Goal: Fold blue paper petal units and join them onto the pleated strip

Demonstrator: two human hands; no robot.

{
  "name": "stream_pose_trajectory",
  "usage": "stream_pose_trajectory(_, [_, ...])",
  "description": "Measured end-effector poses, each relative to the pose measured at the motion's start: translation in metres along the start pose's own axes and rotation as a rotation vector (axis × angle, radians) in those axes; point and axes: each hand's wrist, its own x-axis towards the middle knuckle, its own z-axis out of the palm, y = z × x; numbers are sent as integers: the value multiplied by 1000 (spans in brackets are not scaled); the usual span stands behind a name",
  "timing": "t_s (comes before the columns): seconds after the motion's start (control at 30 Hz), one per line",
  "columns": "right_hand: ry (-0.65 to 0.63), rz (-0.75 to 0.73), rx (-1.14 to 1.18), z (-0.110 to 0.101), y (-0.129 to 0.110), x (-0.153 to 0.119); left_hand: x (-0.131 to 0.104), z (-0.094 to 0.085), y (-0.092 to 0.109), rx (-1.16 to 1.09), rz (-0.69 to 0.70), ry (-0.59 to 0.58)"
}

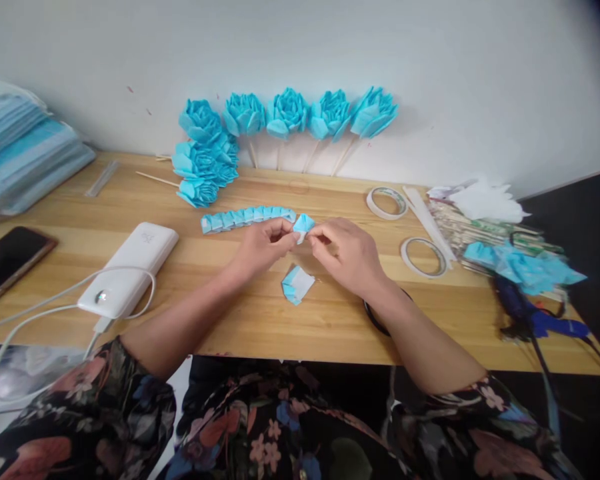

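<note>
A small folded blue-and-white petal (304, 225) is pinched between my two hands over the middle of the table. My left hand (266, 245) grips its left side with thumb and forefinger. On its right side, the fingertips of my right hand (347, 253) close on it. Just behind my left hand lies a row of overlapping folded petals (240, 218). Another loose folded petal (297, 285), blue with a white face, rests on the wood in front of my hands.
Several blue flowers on sticks (287, 113) lean against the wall. Two tape rolls (424, 258) lie right, near a blue glue gun (540, 320) and blue scraps (530, 263). Left are a white power bank (130, 270) with cable, a phone (10, 263) and packed blue masks (25, 153).
</note>
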Motion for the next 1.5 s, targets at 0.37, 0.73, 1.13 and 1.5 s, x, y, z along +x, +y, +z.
stream_pose_trajectory(0.37, [-31,-14,10,1,-1,1,-1,1,-6,71,94,-21])
stream_pose_trajectory(0.73, [-47,-32,50,1,2,0,-2,1,-3,89,94,-20])
stream_pose_trajectory(1.13, [-65,-16,81,0,1,1,-2,1,-4,69,93,-31])
stream_pose_trajectory(1.5, [-35,36,80,1,2,1,-1,-1,1,59,47,2])
